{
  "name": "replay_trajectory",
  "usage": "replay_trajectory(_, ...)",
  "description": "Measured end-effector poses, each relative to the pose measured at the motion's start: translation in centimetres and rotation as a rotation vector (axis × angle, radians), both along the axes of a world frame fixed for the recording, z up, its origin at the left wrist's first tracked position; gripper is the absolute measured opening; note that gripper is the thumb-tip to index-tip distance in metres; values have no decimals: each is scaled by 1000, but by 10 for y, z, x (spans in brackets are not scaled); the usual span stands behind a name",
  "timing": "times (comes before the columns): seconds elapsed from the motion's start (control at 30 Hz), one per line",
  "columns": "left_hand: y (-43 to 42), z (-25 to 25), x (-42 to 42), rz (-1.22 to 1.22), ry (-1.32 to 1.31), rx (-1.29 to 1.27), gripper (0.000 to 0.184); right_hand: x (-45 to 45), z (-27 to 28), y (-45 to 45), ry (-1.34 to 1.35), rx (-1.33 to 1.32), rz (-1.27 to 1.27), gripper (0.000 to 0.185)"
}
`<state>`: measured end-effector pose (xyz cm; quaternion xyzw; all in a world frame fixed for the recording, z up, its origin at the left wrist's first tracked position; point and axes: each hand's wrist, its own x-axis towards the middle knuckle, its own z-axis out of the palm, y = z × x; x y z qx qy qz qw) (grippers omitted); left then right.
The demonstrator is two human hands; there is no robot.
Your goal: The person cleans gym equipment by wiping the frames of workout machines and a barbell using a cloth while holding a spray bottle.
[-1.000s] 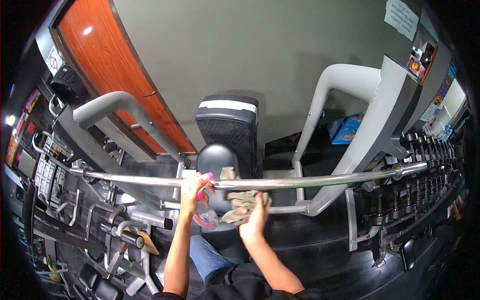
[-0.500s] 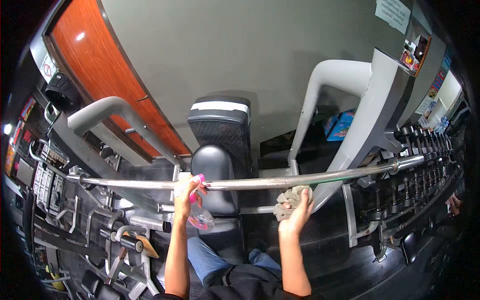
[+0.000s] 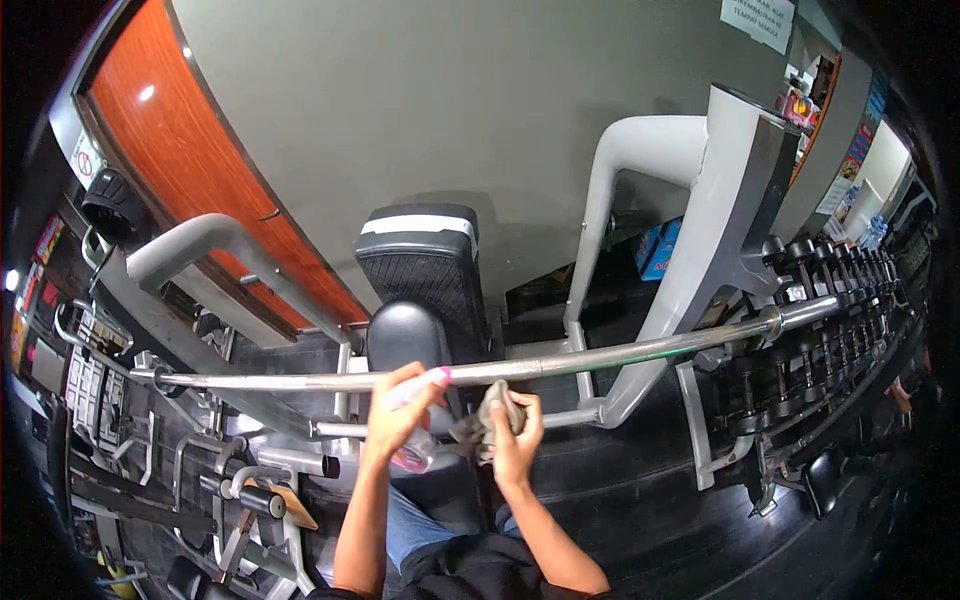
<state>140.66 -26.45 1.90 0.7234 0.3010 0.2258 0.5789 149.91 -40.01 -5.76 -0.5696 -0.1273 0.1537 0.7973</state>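
My left grip clasps the spray bottle; my right grip clutches the bunched cloth near the barbell. Even contact, I judge, wants flatter folds.

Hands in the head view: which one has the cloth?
The right hand: it grips the bunched cloth. The left hand instead holds a clear bottle with a pink tip.

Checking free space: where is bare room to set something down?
Floor between the right forearm and dumbbell rack looks bare. Crowded: gym machines at left, and the middle of the bar, with left hand, bottle, right hand and cloth.
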Motion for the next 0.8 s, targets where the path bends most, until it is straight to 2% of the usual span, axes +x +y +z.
replay_trajectory(0.13,-35,31,46,-111,135,21,35,40,2,-43,-140,-104,-132,26)
replay_trajectory(0.27,-44,24,80,-136,204,165,38,82,26,-86,-193,-183,-226,21)
replay_trajectory(0.37,-45,29,90,-143,254,210,39,118,53,-106,-602,-400,-239,15)
replay_trajectory(0.4,-46,33,91,-152,276,220,40,127,63,-106,-672,-466,-246,21)
replay_trajectory(0.53,-39,44,83,-138,262,162,39,142,95,-86,-996,-706,-40,29)
replay_trajectory(0.57,-35,50,80,-134,247,74,39,138,97,-77,-993,-760,70,30)
replay_trajectory(0.67,-18,39,68,-121,165,-53,35,130,103,-43,-1072,-712,364,32)
replay_trajectory(0.73,-8,29,60,-149,28,-207,27,122,100,-20,-1148,-667,476,32)
replay_trajectory(0.8,-3,23,57,-130,-46,-279,22,126,109,-10,-1161,-730,544,32)
